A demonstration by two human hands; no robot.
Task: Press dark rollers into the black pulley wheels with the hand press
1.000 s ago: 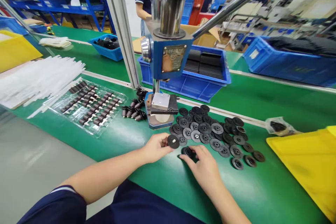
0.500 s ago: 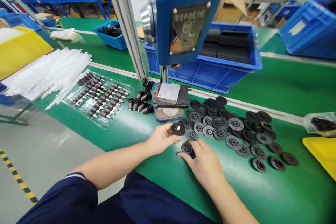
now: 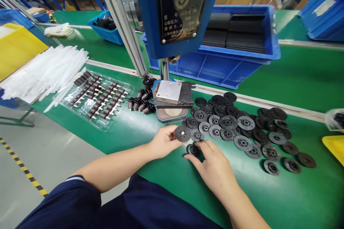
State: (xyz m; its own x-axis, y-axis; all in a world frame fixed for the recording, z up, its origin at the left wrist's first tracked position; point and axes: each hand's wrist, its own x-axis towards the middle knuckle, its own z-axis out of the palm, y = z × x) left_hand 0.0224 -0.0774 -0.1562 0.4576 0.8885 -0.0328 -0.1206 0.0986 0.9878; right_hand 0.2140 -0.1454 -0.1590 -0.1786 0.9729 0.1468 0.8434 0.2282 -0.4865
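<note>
My left hand (image 3: 164,142) is closed on a black plastic disc (image 3: 185,136) with a pale pin tip at its centre; whatever sits behind the disc is hidden by the fingers. Close by on the right, my right hand (image 3: 211,159) curls thumb and fingers around a smaller black ringed disc (image 3: 192,149), low over the green bench. Many loose black discs (image 3: 228,122) lie in a spread just beyond and to the right of both hands. Behind the hands stands a blue hand press (image 3: 180,10), with a silver metal block (image 3: 169,91) on its base.
Left of the press are black-flanged brown parts (image 3: 141,104) and a clear tray (image 3: 106,123) of brown cylinders with pale pins. White strips (image 3: 51,73) are heaped farther left. A blue crate (image 3: 223,73) of black pieces stands behind the press; a yellow bin (image 3: 334,148) is at right.
The camera view has shifted closer to the press. The left hand's disc has turned to face me more, and the smaller disc in my right hand has tilted slightly.
</note>
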